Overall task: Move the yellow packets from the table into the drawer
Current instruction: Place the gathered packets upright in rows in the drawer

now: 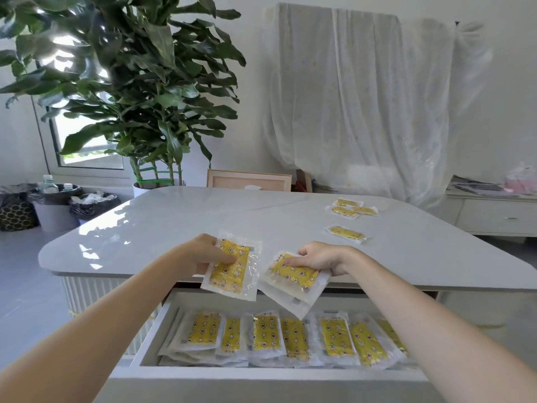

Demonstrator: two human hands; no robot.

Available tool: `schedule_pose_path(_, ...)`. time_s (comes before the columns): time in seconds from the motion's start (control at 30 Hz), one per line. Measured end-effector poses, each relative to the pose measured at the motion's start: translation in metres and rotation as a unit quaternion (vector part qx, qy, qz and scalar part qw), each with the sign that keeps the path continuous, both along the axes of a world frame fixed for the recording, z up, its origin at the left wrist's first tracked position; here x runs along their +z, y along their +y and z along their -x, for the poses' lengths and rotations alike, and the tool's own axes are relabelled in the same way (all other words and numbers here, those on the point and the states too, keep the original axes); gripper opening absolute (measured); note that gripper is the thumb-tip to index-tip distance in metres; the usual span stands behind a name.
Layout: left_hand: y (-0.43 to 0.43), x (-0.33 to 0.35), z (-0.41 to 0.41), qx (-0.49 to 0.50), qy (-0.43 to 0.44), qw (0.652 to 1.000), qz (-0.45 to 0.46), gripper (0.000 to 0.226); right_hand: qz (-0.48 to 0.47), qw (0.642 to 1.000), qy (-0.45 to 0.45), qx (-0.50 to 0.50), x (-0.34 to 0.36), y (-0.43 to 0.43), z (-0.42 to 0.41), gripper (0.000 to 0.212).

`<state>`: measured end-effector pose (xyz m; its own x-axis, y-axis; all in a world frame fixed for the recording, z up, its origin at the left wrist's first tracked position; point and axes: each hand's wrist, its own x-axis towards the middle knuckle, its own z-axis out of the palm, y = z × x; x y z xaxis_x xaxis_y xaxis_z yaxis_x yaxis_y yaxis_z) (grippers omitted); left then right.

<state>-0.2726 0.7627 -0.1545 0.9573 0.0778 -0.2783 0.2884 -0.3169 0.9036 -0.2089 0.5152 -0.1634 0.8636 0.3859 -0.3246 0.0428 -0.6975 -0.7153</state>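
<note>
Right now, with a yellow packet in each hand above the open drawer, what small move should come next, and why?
Probably lower both hands and release. The left hand and right hand each pinch a packet above the open drawer, which already holds a row of packets. Four more wait on the table.

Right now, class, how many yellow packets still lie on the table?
4: three clustered at the far right, one nearer. None looks hidden.

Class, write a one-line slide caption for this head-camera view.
Left hand and right hand each hold yellow plastic-wrapped packets above the open white drawer.
</note>
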Motion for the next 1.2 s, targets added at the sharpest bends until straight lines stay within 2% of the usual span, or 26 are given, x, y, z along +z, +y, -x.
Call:
schedule_pose_path(0.13,-0.016,-0.004,0.016,-0.103,0.06,0.993,-0.027,0.029,0.047,0.996,0.068,0.012,-0.002,-0.038,0.024,0.028)
schedule_pose_path(0.3,-0.057,-0.02,0.016,-0.157,0.099,0.981,-0.061,0.024,0.068,0.987,0.141,-0.028,-0.014,-0.083,0.044,0.021)
schedule_pose_path(0.43,-0.092,-0.044,0.01,-0.187,0.135,0.969,-0.095,0.032,0.09,0.98,0.156,-0.086,-0.031,-0.11,0.051,0.022)
schedule_pose_path(0.6,-0.13,-0.081,-0.01,-0.177,0.155,0.967,-0.096,0.03,0.115,0.968,0.088,-0.204,-0.053,-0.143,0.04,0.031)
schedule_pose_path(0.77,-0.157,-0.113,-0.036,-0.126,0.155,0.978,-0.065,0.013,0.17,0.941,0.01,-0.292,-0.072,-0.168,0.032,0.048)
schedule_pose_path(0.97,-0.19,-0.134,-0.053,-0.092,0.134,0.987,0.014,0.017,0.129,0.911,-0.027,-0.391,-0.101,-0.189,0.025,0.042)
schedule_pose_path(1.07,-0.201,-0.144,-0.062,-0.096,0.13,0.987,0.007,0.03,0.107,0.899,-0.048,-0.423,-0.109,-0.195,0.02,0.05)
schedule_pose_path(1.2,-0.215,-0.151,-0.068,-0.085,0.135,0.987,-0.014,0.022,0.141,0.889,-0.096,-0.425,-0.113,-0.197,0.018,0.04)
